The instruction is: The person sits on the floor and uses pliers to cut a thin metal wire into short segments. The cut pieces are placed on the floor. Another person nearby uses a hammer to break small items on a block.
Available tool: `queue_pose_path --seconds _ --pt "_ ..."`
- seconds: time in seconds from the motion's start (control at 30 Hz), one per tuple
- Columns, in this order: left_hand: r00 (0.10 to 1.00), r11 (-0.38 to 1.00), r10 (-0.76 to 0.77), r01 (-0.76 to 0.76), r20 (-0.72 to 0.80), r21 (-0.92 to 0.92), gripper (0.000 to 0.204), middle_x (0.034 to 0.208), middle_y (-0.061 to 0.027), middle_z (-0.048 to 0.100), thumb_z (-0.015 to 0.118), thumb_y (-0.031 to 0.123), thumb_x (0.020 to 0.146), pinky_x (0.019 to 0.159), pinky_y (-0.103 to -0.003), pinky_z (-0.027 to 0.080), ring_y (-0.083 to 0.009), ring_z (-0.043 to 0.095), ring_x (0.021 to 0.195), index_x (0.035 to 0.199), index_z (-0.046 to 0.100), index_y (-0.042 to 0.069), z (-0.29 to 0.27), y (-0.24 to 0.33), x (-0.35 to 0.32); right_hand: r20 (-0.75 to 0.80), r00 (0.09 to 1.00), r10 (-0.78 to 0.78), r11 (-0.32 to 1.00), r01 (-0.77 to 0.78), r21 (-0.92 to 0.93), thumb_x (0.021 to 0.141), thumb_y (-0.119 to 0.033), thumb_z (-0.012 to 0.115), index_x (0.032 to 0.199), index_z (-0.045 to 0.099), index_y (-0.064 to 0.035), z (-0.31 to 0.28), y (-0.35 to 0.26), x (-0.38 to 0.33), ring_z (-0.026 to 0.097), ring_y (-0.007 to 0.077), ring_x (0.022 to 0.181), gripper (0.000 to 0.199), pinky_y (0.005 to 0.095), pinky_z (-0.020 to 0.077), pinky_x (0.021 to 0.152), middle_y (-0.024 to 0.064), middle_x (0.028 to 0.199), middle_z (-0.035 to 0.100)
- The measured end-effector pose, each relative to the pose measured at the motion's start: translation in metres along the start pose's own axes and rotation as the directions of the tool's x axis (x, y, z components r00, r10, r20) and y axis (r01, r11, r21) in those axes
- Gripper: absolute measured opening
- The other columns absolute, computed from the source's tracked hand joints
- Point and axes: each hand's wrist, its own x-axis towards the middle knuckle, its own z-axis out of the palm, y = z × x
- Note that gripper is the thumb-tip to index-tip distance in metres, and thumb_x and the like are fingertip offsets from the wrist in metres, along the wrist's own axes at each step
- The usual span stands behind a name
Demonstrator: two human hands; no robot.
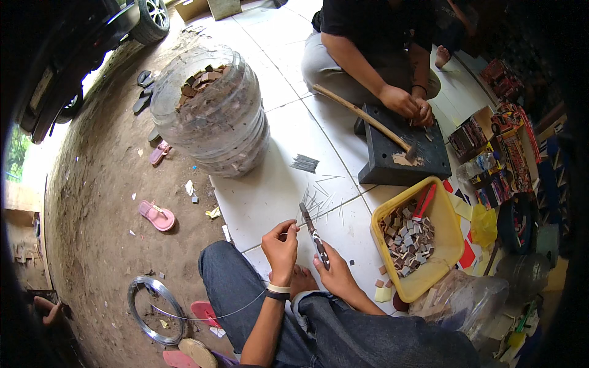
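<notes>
Right hand [334, 271] wrapped round the dark pliers [314, 237]; left hand [280, 250] just beside, fingertips pinched, though whether on the wire [228, 315] I can't tell. That wire arcs from the coil [136, 306] toward it. Best, I'd judge: steady tension, square bites, lengths matching the short pieces [305, 162] on the floor [279, 135].

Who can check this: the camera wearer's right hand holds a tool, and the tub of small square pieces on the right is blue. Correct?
Not quite: the tub of small square pieces on the right is yellow, not blue, as the head view shows. The wearer's right hand does hold a tool.
</notes>
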Motion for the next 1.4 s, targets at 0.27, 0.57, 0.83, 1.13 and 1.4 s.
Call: queue_pose_path --seconds 0.27,0.57,0.83,1.13,1.4 --pt "1.000 1.000 -0.001 0.000 -0.026 -0.021 0.018 0.084 -0.0090 0.077 0.069 0.008 0.095 0.061 -0.025 0.051 -0.0091 0.065 0.066 0.107 0.078 -0.004 0.000 0.007 -0.002 -0.006 0.999 -0.039 0.999 0.039 0.015 0.098 -0.009 0.063 0.152 0.041 0.0017 0.002 0.004 0.003 0.061 0.0428 0.122 0.059 0.0462 0.0482 0.103 0.0298 0.132 0.060" --pt "0.998 0.999 -0.006 0.004 0.064 0.035 0.018 0.083 -0.0112 0.079 0.070 0.009 0.094 0.063 -0.026 0.054 -0.0120 0.070 0.066 0.105 0.078 -0.002 0.003 0.004 0.000 -0.072 0.997 0.033 0.999 -0.031 0.019 0.100 -0.012 0.062 0.145 0.049 0.0025 0.006 0.006 0.011 0.069 0.0334 0.102 0.049 0.0409 0.0534 0.091 0.0237 0.111 0.069" --pt "0.994 0.995 0.021 -0.032 0.109 0.093 0.019 0.084 -0.0100 0.078 0.070 0.010 0.094 0.062 -0.025 0.053 -0.0112 0.068 0.066 0.105 0.078 -0.004 0.012 0.005 -0.012 -0.126 0.991 0.053 0.995 -0.041 0.092 0.099 -0.006 0.062 0.148 0.047 -0.0011 -0.008 -0.008 0.022 0.069 0.0343 0.107 0.052 0.0424 0.0533 0.094 0.0219 0.115 0.069" --pt "0.995 0.996 0.016 -0.025 0.097 0.087 0.018 0.085 -0.0128 0.080 0.070 0.009 0.093 0.069 -0.026 0.056 -0.0154 0.075 0.073 0.104 0.079 -0.001 0.007 0.009 -0.008 -0.099 0.994 -0.038 0.999 0.041 0.029 0.098 -0.005 0.063 0.153 0.040 0.0033 -0.004 -0.003 0.015 0.065 0.0354 0.113 0.060 0.0433 0.0508 0.099 0.0240 0.122 0.064" --pt "0.996 0.996 0.007 -0.015 0.090 0.088 0.017 0.085 -0.0125 0.080 0.071 0.009 0.093 0.067 -0.027 0.056 -0.0154 0.075 0.071 0.104 0.080 -0.001 0.006 0.009 -0.006 -0.115 0.992 -0.058 0.998 0.055 -0.034 0.098 -0.004 0.063 0.153 0.041 0.0004 0.001 0.002 0.013 0.069 0.0266 0.108 0.059 0.0373 0.0529 0.094 0.0186 0.119 0.069"
